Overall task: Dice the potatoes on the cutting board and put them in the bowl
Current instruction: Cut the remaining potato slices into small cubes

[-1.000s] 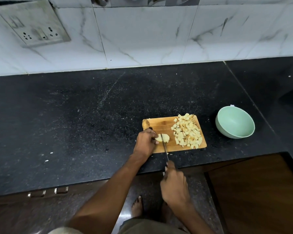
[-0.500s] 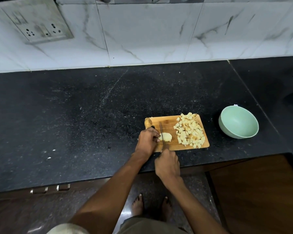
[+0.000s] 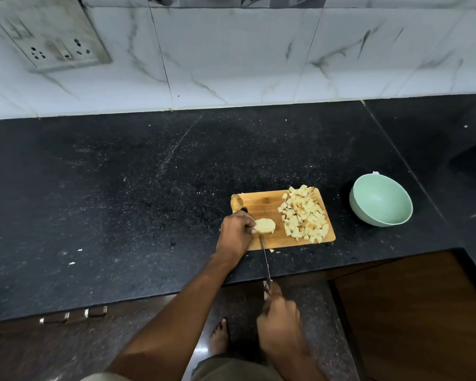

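Black stone countertop (image 3: 121,202) carries everything, and it reaches far out to the left of the left hand (image 3: 235,232). Wooden cutting board (image 3: 261,202) lies under that hand's fingers and runs on to its right. Further right, well apart from both hands, sits the pale green bowl (image 3: 381,203), with nothing visible in it. A heap of diced potato (image 3: 304,214) covers the board's right half. The left hand curls over the last potato piece (image 3: 264,226), pinning it by its left end. That piece is probably firm, wet and slippery, so the flat side is best kept down and the fingertips tucked back. The right hand (image 3: 279,323) is wrapped around the knife (image 3: 265,259) handle, off the counter's near edge; the thin blade reaches forward to the piece.
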